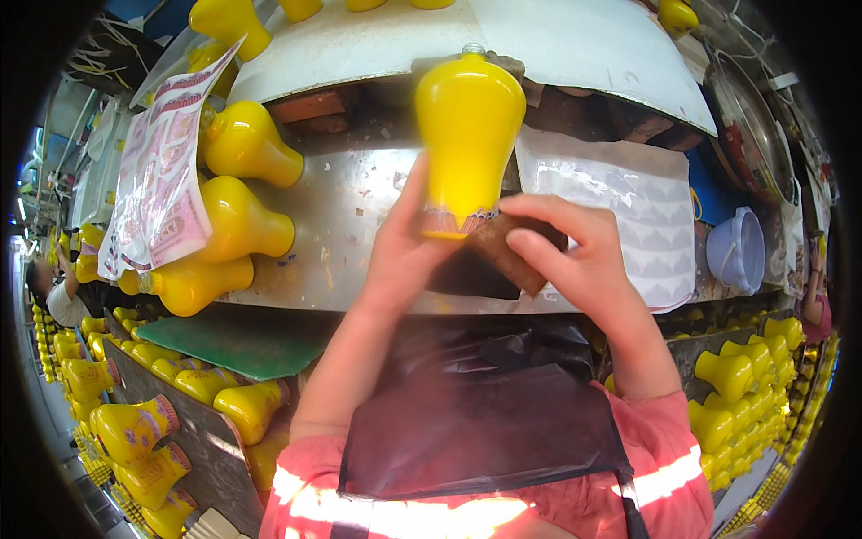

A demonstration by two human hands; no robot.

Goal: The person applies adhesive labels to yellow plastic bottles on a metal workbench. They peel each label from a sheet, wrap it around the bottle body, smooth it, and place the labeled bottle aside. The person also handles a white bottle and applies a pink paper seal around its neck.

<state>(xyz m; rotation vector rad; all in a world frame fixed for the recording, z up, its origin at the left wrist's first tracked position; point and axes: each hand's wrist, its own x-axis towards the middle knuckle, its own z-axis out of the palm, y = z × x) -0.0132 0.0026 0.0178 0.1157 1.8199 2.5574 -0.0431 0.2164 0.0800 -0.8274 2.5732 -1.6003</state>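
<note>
A glossy yellow vase-shaped bottle with a clear glass neck stands out in front of me, neck away from me. My left hand grips it low on its left side, some fingers hidden behind it. Around its narrow foot runs a patterned decal band in pinkish and dark tones. My right hand is at the right of the foot, index fingertip at the band's edge, thumb apart from it. Beneath that thumb lies a brown flat piece; I cannot tell whether the thumb touches it.
A sheet of pale repeated decals lies right on the metal worktop. Pink printed sheets rest against yellow bottles at left. A bluish bucket stands at right. A green board and racks of bottles flank me.
</note>
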